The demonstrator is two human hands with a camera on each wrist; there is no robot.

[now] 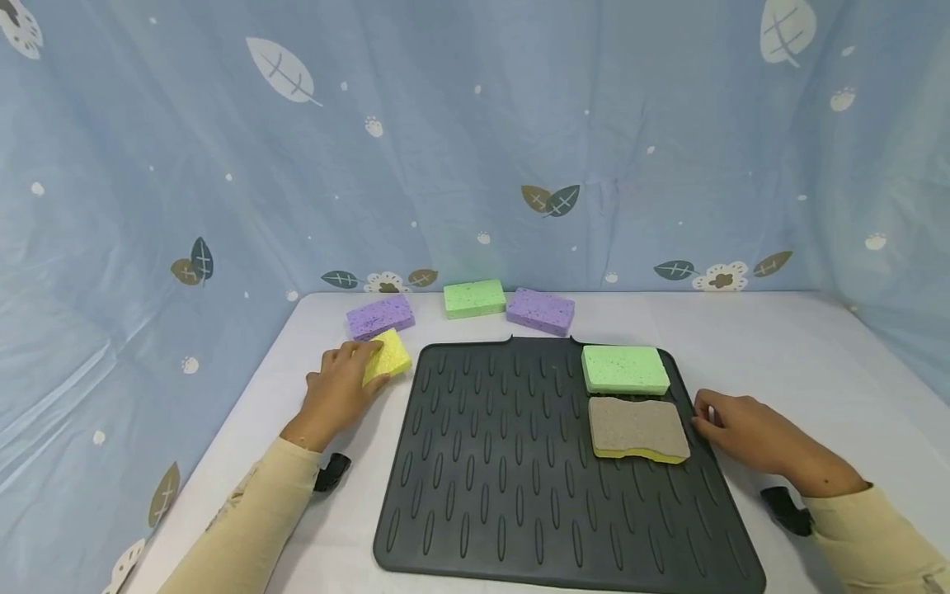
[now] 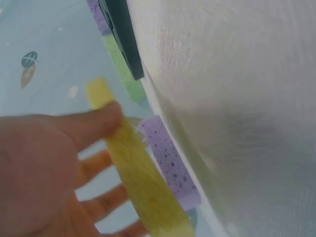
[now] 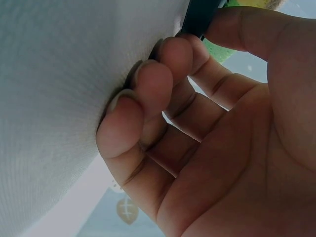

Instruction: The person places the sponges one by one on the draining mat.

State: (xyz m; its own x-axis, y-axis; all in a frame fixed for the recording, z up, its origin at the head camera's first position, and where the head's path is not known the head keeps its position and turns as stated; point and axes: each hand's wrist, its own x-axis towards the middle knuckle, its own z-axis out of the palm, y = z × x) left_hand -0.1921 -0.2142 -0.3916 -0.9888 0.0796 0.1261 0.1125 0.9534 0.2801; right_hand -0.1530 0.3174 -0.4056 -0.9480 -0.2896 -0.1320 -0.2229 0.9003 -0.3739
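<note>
My left hand [image 1: 339,389] pinches a yellow sponge [image 1: 389,357] between thumb and fingers, left of the dark ribbed mat [image 1: 512,462]. In the left wrist view the yellow sponge [image 2: 143,177] is seen edge-on, with the thumb across its near face and the fingers behind. A purple sponge [image 1: 381,317] lies just beyond that hand. My right hand [image 1: 750,429] rests on the table at the mat's right edge, its fingers loosely curled. In the right wrist view, thumb and index fingertip are right at the dark mat edge [image 3: 200,19].
On the mat's upper right lie a green sponge [image 1: 626,370] and, in front of it, a yellow sponge with a grey-brown top [image 1: 638,427]. Behind the mat are another green sponge [image 1: 475,299] and a purple one [image 1: 540,311]. A blue patterned curtain [image 1: 475,148] hangs behind the white table [image 1: 750,330].
</note>
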